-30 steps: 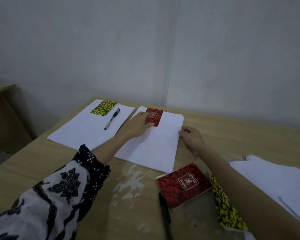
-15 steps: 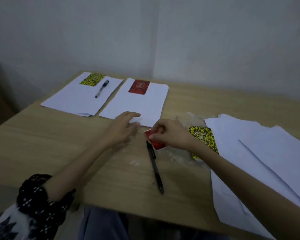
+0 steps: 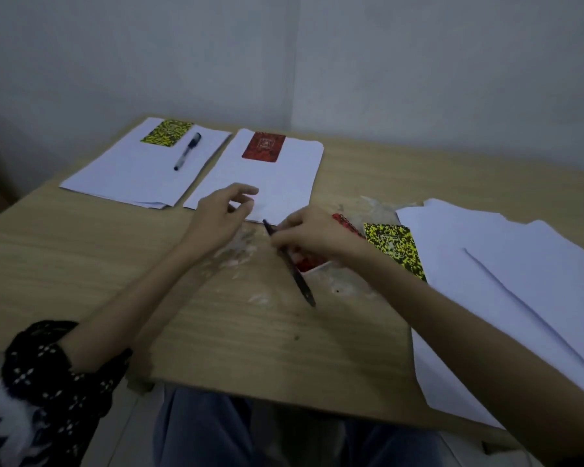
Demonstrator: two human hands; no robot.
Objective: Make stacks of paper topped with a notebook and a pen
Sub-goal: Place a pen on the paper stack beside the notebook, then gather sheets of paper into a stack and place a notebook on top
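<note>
Right hand (image 3: 312, 235): fingers curled around a dark pen (image 3: 292, 267), gripped near its upper end; the slim barrel slants down toward the near table edge, its tip close to the wood. Just beyond and beneath this hand lies a red notebook (image 3: 312, 266), mostly hidden by the knuckles, so whether the palm touches it cannot be told. Beside it, away from the thumb side, a yellow-and-black speckled notebook (image 3: 393, 247) lies flat against loose white paper sheets (image 3: 506, 281) that overhang the near table edge and run out of view.

Left hand (image 3: 221, 214): fingers loosely spread and empty, hovering at the near edge of a paper stack (image 3: 273, 183) with rounded far corners, topped by a red notebook (image 3: 263, 146) but no pen. Farther left, just beside it, a second stack (image 3: 132, 170) carries a yellow notebook (image 3: 166, 133) and a capped pen (image 3: 187, 151).

The wooden table (image 3: 81, 264) is pale, grained, with whitish smears between the hands; bare wood lies open toward the near-left edge.
</note>
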